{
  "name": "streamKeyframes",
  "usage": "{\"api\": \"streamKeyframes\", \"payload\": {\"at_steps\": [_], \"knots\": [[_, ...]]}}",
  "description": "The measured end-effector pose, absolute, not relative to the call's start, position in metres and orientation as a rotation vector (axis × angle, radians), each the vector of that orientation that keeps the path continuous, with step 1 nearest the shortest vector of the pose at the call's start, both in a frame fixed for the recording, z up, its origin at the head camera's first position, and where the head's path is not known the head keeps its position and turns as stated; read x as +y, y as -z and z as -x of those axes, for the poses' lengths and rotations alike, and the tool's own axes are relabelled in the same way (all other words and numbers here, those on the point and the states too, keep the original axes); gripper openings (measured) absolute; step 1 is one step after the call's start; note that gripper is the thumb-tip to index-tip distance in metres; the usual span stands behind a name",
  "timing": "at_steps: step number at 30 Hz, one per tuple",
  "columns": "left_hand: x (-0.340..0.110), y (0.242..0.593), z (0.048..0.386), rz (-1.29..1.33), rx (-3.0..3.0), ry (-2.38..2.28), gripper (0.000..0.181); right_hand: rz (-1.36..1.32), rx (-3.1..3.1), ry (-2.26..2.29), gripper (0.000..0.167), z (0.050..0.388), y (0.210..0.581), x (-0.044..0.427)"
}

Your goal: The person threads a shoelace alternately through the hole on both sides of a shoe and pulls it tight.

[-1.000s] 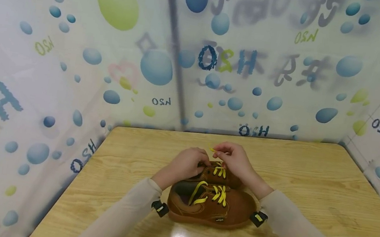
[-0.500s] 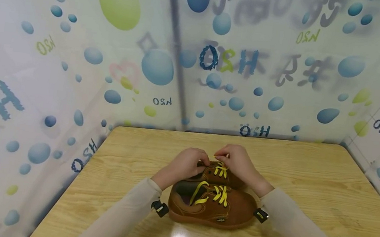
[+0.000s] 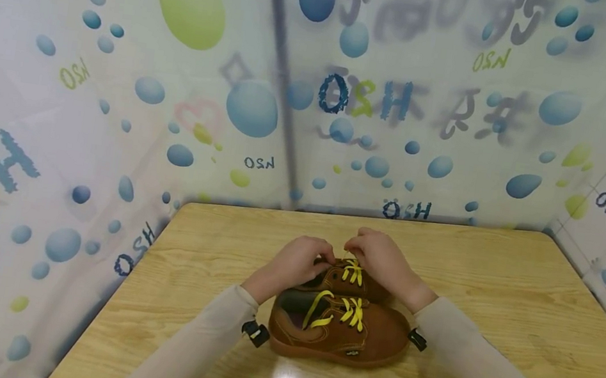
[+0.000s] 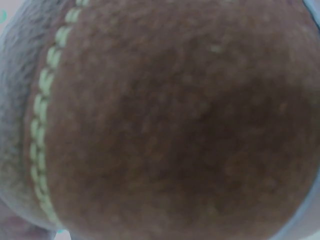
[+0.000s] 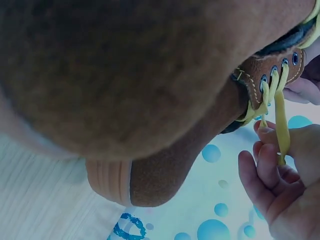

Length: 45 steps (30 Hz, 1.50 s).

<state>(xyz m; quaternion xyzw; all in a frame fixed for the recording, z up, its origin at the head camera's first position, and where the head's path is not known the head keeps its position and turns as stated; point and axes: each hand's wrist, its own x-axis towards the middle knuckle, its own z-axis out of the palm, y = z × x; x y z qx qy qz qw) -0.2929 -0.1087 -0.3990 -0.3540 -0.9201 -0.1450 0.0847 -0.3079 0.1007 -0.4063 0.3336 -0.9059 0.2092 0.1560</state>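
Two brown leather shoes with yellow laces stand side by side, toes to the right. At the far shoe (image 3: 376,290), my left hand (image 3: 295,262) grips the edge near its opening; the fingertips are partly hidden. Thumb and fingers of my right hand (image 3: 382,261) pinch a yellow shoelace just above that shoe's eyelets. From the right wrist, the hand (image 5: 295,185) holds the lace (image 5: 281,117) beside a row of eyelets, and left fingers (image 5: 302,90) show behind. The near shoe (image 3: 386,339) sits untouched by the fingers, and brown leather (image 4: 175,110) fills the left wrist view.
Under the shoes is a wooden table (image 3: 497,294). A white curtain (image 3: 461,56) printed with blue and green drops surrounds its back and sides. Loose yellow lace ends (image 3: 317,310) lie over the near shoe's opening.
My right hand has come down and slightly right, closer to the far shoe's eyelets, with the lace between its fingers. The left hand and both shoes stay about where they were.
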Motion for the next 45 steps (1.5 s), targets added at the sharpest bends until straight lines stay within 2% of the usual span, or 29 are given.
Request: {"api": "streamKeyframes", "payload": {"at_steps": [11, 18, 20, 25, 33, 37, 41, 45], "knots": [[-0.107, 0.402, 0.294, 1.016, -2.721, 0.48, 0.005, -1.079, -2.579, -0.645, 0.022, 0.308, 0.409, 0.094], [-0.107, 0.406, 0.295, 1.157, -2.523, -0.138, 0.032, -1.051, -2.688, -0.762, 0.02, 0.312, 0.409, 0.094], [-0.107, 0.405, 0.295, 1.173, -2.459, -0.267, 0.034, -1.031, -2.714, -0.803, 0.019, 0.312, 0.408, 0.094], [-0.104, 0.403, 0.296, 1.178, -2.449, -0.335, 0.03, -0.997, -2.737, -0.857, 0.019, 0.312, 0.406, 0.094], [-0.099, 0.412, 0.301, 1.189, -2.411, -0.194, 0.023, -0.947, -2.807, -0.961, 0.025, 0.311, 0.409, 0.092], [-0.105, 0.414, 0.302, 1.15, -2.52, 0.163, 0.014, -0.87, -2.858, -1.147, 0.03, 0.31, 0.412, 0.097], [-0.116, 0.408, 0.296, 1.084, -2.589, 1.065, 0.011, -0.735, -2.869, -1.422, 0.034, 0.31, 0.413, 0.108], [-0.13, 0.399, 0.287, 0.937, -2.414, 1.743, 0.013, -0.815, -2.865, -1.336, 0.03, 0.308, 0.415, 0.117]]}}
